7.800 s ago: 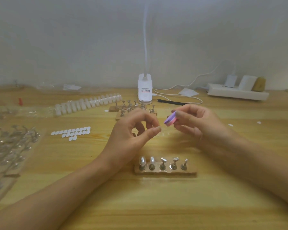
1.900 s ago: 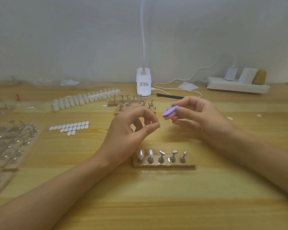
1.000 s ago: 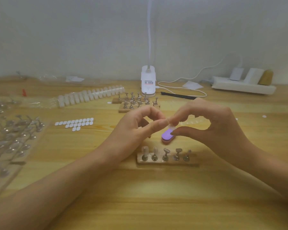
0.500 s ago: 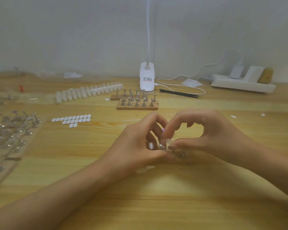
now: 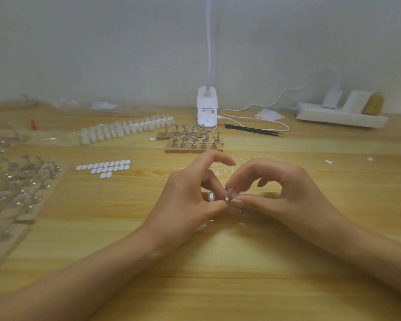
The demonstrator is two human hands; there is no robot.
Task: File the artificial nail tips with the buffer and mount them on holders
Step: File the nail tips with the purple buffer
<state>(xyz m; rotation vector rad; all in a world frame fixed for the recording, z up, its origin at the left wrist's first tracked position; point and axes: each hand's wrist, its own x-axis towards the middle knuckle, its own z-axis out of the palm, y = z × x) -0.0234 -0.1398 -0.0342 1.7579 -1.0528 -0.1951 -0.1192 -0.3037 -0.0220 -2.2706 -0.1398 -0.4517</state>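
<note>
My left hand point(image 5: 185, 200) and my right hand point(image 5: 278, 193) meet low over the table's middle, on a wooden holder strip they mostly hide. My right thumb and forefinger pinch a clear nail tip point(image 5: 231, 195) on top of a metal holder peg point(image 5: 227, 199). My left thumb lies along the strip's front and a left finger curls behind it, gripping it beside that peg. One peg to the left carries a mounted nail tip point(image 5: 211, 196). The purple buffer is hidden from view.
Two more wooden holder strips point(image 5: 193, 147) stand behind my hands, before a white lamp base point(image 5: 207, 112). A row of nail tips point(image 5: 125, 128), white sticky pads point(image 5: 104, 167) and a bag of metal holders point(image 5: 14, 188) lie left. Black tweezers point(image 5: 252, 130) and a power strip point(image 5: 340, 117) lie at the back right.
My right hand laid the purple buffer down and both hands dropped onto the holder strip. The nail tip went from my left fingers to my right fingers at a peg.
</note>
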